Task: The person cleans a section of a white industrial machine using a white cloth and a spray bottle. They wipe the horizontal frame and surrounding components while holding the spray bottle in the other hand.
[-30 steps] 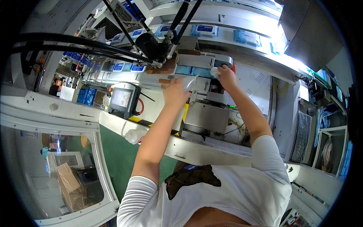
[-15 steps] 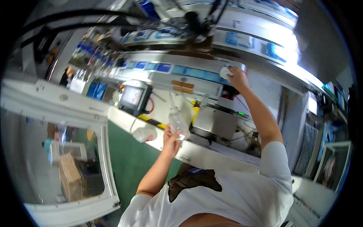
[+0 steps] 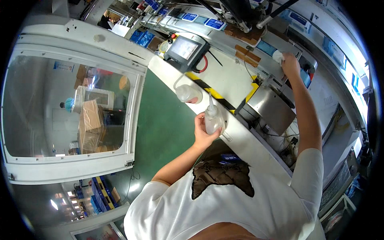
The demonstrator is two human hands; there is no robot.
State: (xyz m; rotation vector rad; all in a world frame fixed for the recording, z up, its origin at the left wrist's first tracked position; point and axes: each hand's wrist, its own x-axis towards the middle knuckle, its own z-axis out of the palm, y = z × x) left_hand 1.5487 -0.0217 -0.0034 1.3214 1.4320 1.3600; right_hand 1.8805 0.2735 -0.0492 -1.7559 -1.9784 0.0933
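My left hand (image 3: 205, 130) is wrapped round a translucent squeeze bottle (image 3: 215, 121) with a pointed nozzle, held at the bench's front edge. Beside it on the bench (image 3: 236, 134) stands a second squeeze bottle (image 3: 189, 93) with a bent spout and a little reddish content or marking low down. Far to the right, my right hand (image 3: 291, 64) pinches a crumpled white wipe (image 3: 278, 57) at the conveyor line (image 3: 267, 48). Whether the wipe touches the belt, I cannot tell. Blue-and-white flat packs (image 3: 215, 24) lie along that line.
A control panel with a screen (image 3: 187, 49) and a red button stands on the bench. Yellow-black tape (image 3: 214, 93) runs near its edge. A metal box (image 3: 272, 105) with loose cables is below my right forearm. A white framed window door (image 3: 138, 96) stands at left; black machine arms (image 3: 236, 14) hang above.
The view has swung left and turned, so the bench now slants down to the right. My left hand still grips the squeeze bottle; my right still holds the wipe by the line.
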